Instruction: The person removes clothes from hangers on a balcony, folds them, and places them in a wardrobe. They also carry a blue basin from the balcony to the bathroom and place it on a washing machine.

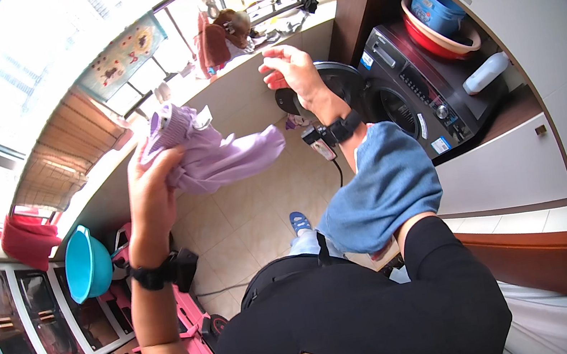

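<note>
A lilac garment (226, 155) with a gathered elastic waistband is bunched in my left hand (150, 174), one end of it hanging out to the right. A white tag shows near its waistband. My right hand (293, 72) is raised with loosely curled, parted fingers and nothing in them. Over my right forearm and elbow lies a blue denim garment (380, 190). Beyond that arm stands a dark front-loading washing machine (401, 90). Its round door (338, 82) is swung out, partly behind my right hand and wrist.
Red and pink basins (441, 41), a blue bucket (433, 6) and a white bottle (486, 73) rest on the washer. A turquoise basin (88, 264) is at left, near a pink wheeled item (189, 315). Cloths hang along the window railing (175, 24). A cable (223, 290) crosses the tiled floor.
</note>
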Action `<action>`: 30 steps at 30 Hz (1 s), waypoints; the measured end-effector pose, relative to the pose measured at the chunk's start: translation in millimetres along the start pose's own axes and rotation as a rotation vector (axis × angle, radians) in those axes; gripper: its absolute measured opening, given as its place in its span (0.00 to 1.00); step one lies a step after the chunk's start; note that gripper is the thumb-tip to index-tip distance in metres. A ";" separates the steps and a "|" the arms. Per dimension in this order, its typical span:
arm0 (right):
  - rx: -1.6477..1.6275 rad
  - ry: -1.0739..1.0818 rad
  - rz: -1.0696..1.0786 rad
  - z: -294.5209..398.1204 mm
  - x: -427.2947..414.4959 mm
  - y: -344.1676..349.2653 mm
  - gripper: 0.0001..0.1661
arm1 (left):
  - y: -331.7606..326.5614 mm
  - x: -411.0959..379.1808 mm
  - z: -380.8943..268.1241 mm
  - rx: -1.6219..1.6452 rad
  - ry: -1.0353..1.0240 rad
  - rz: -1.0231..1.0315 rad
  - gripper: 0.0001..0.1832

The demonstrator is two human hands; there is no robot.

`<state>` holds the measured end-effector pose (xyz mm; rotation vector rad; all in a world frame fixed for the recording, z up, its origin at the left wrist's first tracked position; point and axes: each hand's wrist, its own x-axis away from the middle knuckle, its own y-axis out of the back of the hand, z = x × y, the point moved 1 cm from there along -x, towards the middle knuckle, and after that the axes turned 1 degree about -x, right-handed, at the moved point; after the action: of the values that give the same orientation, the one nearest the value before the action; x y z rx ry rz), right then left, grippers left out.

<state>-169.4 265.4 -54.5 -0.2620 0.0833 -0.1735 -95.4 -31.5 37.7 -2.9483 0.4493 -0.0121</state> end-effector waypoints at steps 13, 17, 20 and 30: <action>-0.069 -0.206 0.396 -62.3 132.8 -279.6 0.15 | -90.2 173.0 -142.2 -0.443 -0.817 0.291 0.18; -0.107 -0.252 0.597 -57.1 171.0 -387.7 0.15 | -47.3 206.9 -134.9 -0.588 -0.645 0.569 0.24; -0.121 0.325 0.678 -7.3 176.6 -376.4 0.16 | 33.7 248.8 -186.7 -0.830 -0.767 0.357 0.11; -0.182 0.139 1.022 37.2 179.7 -496.2 0.15 | 167.8 249.8 -517.7 -2.523 -1.713 -1.069 0.18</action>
<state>-68.3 -229.8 101.9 -0.3594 0.3596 0.8365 77.2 -344.2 518.4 0.1557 0.8293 -1.3683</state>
